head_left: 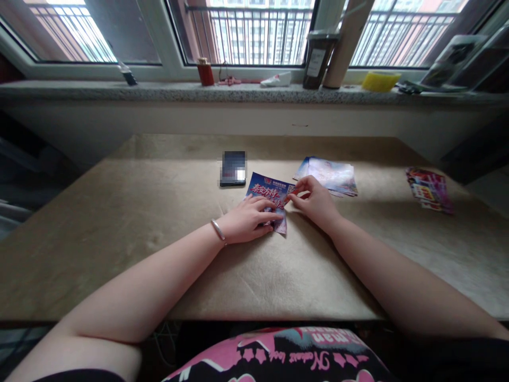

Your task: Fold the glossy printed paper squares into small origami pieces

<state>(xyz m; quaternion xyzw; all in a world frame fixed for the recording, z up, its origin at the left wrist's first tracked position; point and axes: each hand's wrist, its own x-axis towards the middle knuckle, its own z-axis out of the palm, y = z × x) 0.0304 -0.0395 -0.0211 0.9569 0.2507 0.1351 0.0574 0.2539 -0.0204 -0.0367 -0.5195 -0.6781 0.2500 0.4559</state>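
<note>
A blue and pink printed leaflet (269, 185) with large red and white lettering lies on the tan table. My left hand (254, 216), a silver bangle at its wrist, rests flat on the leaflet with fingers stretched out. At the leaflet's right edge my right hand (314, 204) is closed, thumb and forefinger pinching the paper. Just behind my right hand a stack of similar leaflets (332, 172) lies slightly fanned. The lower left part of the leaflet is hidden under my left hand.
A phone (233, 168) lies left of the leaflet. Several colourful printed papers (428, 190) are at the table's right. Along the stone windowsill (167, 93) stand a red lighter-like object (205, 72), a dark lidded container (318, 61) and a yellow item (380, 81).
</note>
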